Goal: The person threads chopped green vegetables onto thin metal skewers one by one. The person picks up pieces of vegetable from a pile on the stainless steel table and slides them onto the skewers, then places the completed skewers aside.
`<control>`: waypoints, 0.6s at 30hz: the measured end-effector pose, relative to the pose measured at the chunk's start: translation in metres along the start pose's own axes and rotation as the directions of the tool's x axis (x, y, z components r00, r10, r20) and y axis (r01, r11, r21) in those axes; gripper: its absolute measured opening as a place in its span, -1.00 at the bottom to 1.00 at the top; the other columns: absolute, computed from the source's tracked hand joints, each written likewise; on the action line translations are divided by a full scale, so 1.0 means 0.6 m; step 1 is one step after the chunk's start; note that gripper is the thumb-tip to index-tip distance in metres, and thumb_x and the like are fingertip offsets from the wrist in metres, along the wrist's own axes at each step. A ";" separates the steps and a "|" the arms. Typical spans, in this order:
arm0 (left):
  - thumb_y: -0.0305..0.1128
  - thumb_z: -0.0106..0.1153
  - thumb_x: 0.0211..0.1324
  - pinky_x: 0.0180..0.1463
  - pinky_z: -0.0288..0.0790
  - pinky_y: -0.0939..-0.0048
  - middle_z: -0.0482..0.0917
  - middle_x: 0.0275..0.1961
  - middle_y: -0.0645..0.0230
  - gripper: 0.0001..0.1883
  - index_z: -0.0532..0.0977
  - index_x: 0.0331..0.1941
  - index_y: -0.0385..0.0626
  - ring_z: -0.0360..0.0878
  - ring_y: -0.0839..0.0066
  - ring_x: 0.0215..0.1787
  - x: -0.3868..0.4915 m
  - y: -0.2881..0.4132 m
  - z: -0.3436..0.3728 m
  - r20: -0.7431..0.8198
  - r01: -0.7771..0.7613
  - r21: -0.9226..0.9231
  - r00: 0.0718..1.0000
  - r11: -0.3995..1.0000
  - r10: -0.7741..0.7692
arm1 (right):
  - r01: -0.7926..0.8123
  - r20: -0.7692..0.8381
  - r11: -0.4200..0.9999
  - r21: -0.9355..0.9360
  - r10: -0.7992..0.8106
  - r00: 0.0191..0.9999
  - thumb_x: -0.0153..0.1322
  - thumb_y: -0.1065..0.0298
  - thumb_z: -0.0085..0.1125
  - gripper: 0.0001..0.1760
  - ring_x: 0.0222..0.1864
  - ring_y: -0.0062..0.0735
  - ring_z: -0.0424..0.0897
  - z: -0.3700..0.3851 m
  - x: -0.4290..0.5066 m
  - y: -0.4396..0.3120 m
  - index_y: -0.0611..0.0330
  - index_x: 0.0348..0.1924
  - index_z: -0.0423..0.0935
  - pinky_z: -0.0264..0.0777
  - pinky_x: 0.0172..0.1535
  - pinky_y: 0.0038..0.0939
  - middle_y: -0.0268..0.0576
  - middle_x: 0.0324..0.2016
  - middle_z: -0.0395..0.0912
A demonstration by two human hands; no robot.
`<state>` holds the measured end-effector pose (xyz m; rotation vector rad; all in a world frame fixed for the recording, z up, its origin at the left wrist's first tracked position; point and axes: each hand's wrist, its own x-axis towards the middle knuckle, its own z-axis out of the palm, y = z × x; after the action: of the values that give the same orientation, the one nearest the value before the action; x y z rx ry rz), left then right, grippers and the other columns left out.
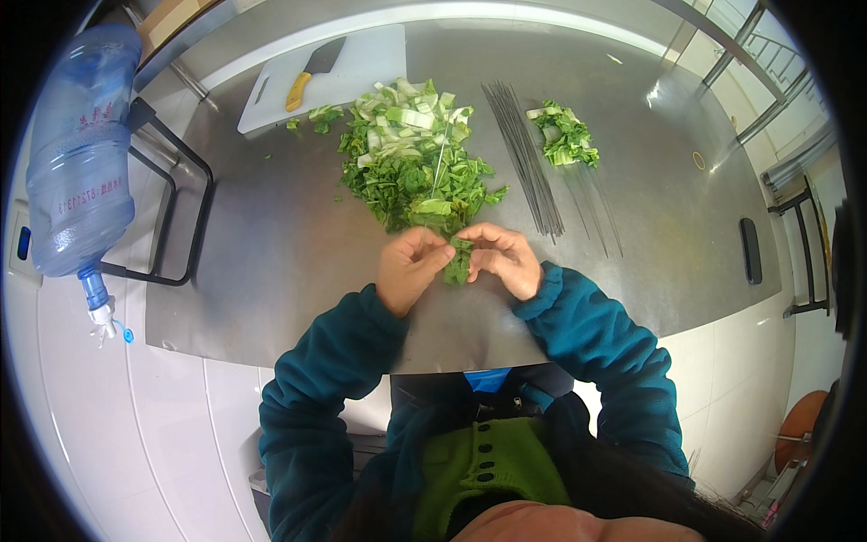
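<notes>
In front of me my left hand (414,264) has its fingers closed around the lower part of a thin metal skewer (441,157), which points away over the pile. Pale green leaf pieces (431,206) appear threaded on it just beyond my fingers. My right hand (502,259) pinches a dark green leaf piece (459,263) beside my left fingertips. Directly beyond both hands lies a heap of chopped leafy greens (406,152), with pale stalk pieces on its far side. Fingers hide the skewer's near end.
Bare metal skewers (521,156) lie bundled right of the heap. Beside them are several skewers loaded with greens (563,135). A yellow-handled cleaver (317,71) rests on a white cutting board (379,57). A water bottle (81,156) hangs left; a black phone-like object (750,251) lies right on the steel table (271,223).
</notes>
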<state>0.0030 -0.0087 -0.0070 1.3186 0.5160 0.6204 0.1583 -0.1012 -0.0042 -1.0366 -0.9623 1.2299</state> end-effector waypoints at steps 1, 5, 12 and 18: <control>-0.42 0.15 0.09 -0.65 -0.01 0.73 0.34 -0.64 0.60 -0.88 0.39 -0.38 -0.12 0.13 0.83 -0.71 0.000 0.001 0.000 0.000 -0.001 -0.007 1.000 1.000 0.001 | 0.021 -0.017 0.999 -0.030 -0.022 1.000 0.35 0.49 0.06 -0.80 -0.55 -0.63 0.45 0.007 -0.001 0.003 0.31 -0.17 0.42 0.33 -0.45 -0.63 -0.29 -0.55 0.47; -0.43 0.17 0.07 -0.63 0.01 0.72 0.34 -0.64 0.60 -0.87 0.40 -0.36 -0.14 0.15 0.83 -0.68 -0.001 0.004 0.001 0.024 0.032 -0.015 0.999 0.999 -0.032 | -0.019 -0.116 0.999 0.043 0.024 0.993 0.31 0.55 0.13 -0.76 -0.58 -0.65 0.45 0.010 0.003 0.006 0.30 -0.15 0.41 0.36 -0.50 -0.65 -0.28 -0.52 0.48; -0.45 0.20 0.03 -0.61 0.01 0.71 0.33 -0.63 0.61 -0.87 0.42 -0.38 -0.15 0.15 0.83 -0.66 -0.001 0.006 0.000 0.112 0.077 0.065 0.990 0.995 -0.084 | 0.131 -0.176 0.983 0.127 -0.107 0.979 0.32 0.59 0.08 -0.85 -0.59 -0.67 0.45 -0.003 0.007 0.000 0.25 -0.25 0.38 0.37 -0.55 -0.65 -0.31 -0.53 0.46; -0.44 0.17 0.05 -0.63 -0.01 0.70 0.34 -0.64 0.59 -0.87 0.40 -0.44 -0.14 0.14 0.82 -0.69 -0.002 0.010 0.004 0.082 0.115 -0.006 0.990 0.993 -0.114 | 0.222 -0.148 0.975 -0.018 -0.222 0.964 0.26 0.67 0.07 -0.83 -0.52 -0.63 0.46 0.005 0.000 -0.001 0.29 -0.30 0.40 0.37 -0.45 -0.62 -0.26 -0.45 0.46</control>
<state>0.0028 -0.0105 -0.0004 1.2892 0.5172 0.4721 0.1555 -0.1012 -0.0030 -0.9777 -0.9355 0.9534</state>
